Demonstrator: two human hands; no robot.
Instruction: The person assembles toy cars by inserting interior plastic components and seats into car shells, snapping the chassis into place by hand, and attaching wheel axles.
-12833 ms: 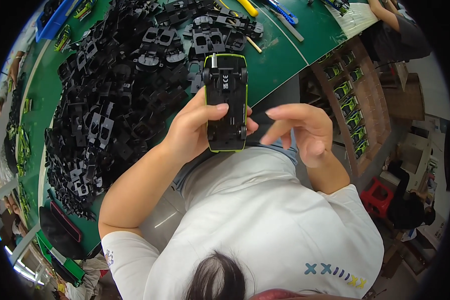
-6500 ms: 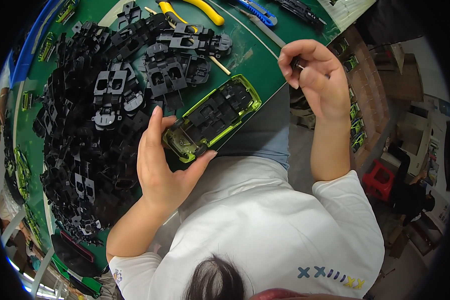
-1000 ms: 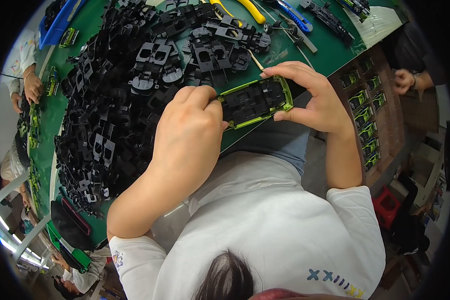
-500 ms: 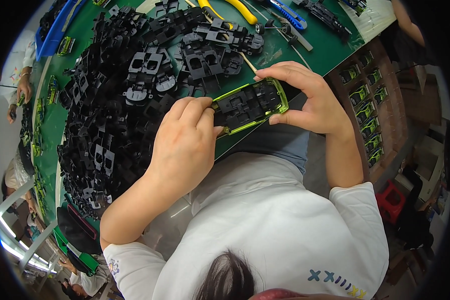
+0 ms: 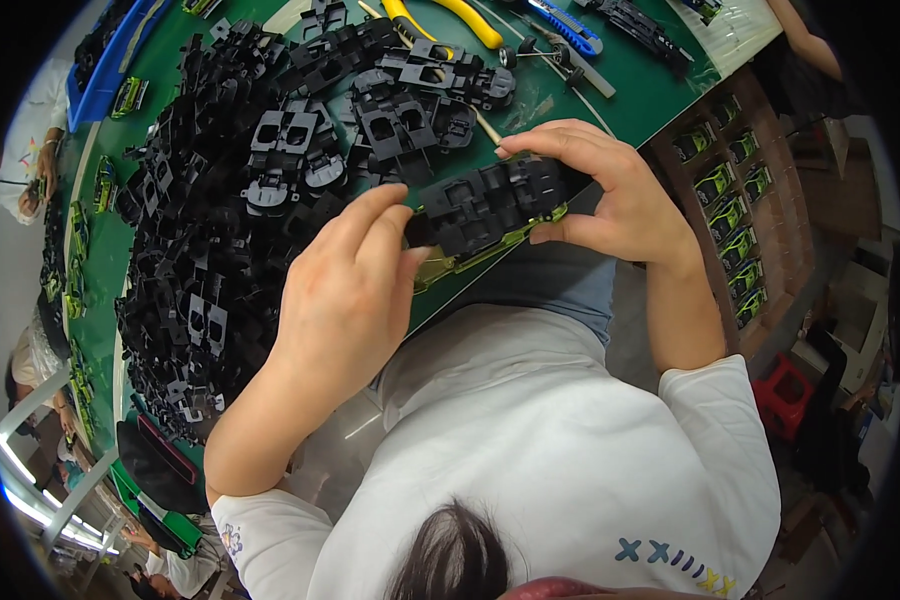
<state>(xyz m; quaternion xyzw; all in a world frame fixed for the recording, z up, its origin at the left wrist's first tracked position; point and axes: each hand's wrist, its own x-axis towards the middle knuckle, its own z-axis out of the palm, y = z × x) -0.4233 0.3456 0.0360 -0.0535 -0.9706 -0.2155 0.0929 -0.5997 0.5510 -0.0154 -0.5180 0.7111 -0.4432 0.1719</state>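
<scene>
Between my hands, at the table's near edge, is a toy car with a bright green body shell (image 5: 465, 262) and a black plastic interior piece (image 5: 490, 205) on top. The black piece covers most of the shell and looks tilted against it; whether it is seated cannot be seen. My left hand (image 5: 342, 275) is closed round the car's left end, thumb by the green edge and fingers by the black part. My right hand (image 5: 620, 195) grips the right end between thumb and forefinger. Just left of the car lies a big heap of black plastic interior pieces (image 5: 210, 210).
Beyond the car on the green table (image 5: 660, 100) lie yellow-handled pliers (image 5: 470, 20), a blue utility knife (image 5: 570, 28), a thin wooden stick (image 5: 487, 125) and small wheels on axles (image 5: 540, 55). At right, a brown tray (image 5: 785, 230) holds several green toy cars. Other people sit at left.
The black piece now sits higher and tilted, hiding more of the green shell. My left hand has shifted slightly left, its fingers less bunched. The right hand keeps its grip.
</scene>
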